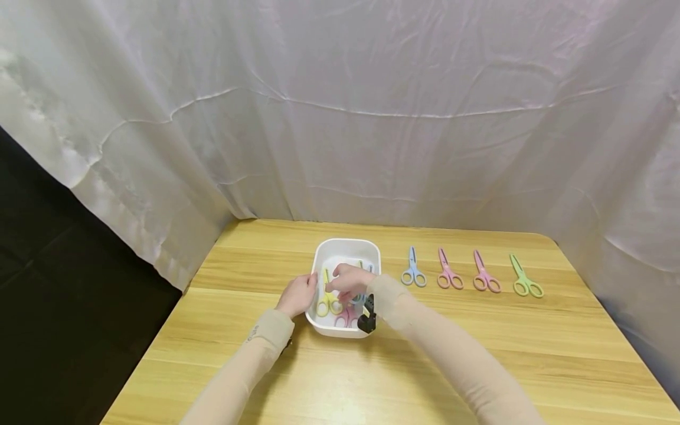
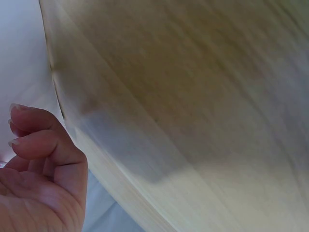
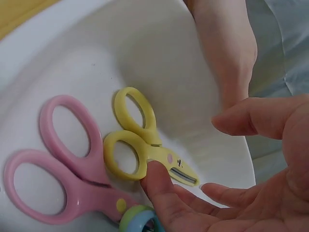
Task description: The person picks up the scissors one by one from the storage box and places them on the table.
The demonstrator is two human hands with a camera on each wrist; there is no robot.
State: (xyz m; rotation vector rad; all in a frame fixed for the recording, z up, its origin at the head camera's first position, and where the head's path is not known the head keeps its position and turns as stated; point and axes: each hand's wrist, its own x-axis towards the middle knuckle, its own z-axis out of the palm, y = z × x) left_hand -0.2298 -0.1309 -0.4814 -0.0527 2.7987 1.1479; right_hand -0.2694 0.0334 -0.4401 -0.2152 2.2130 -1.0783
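A white bin (image 1: 346, 332) with children's scissors in it sits on the table. My left hand (image 1: 297, 295) holds its left side, fingers curled near the rim; the right wrist view hides the fingertips. Inside the bin, my right hand (image 1: 350, 280) reaches over the scissors with thumb and fingers spread. One fingertip overlaps the yellow scissors (image 3: 140, 145), and whether it touches them I cannot tell. Beside those lie pink scissors (image 3: 72, 188). Green and light blue handle parts (image 3: 130, 217) show partly beneath the hand. Blue scissors (image 1: 357, 298) are half covered in the head view.
Right of the bin, blue scissors (image 1: 413, 268), pink scissors (image 1: 448, 271), another pink pair (image 1: 484, 274) and green scissors (image 1: 525, 280) lie in a spaced row, handles toward me. Grey curtain (image 1: 372, 147) hangs behind the wooden table (image 1: 451, 366).
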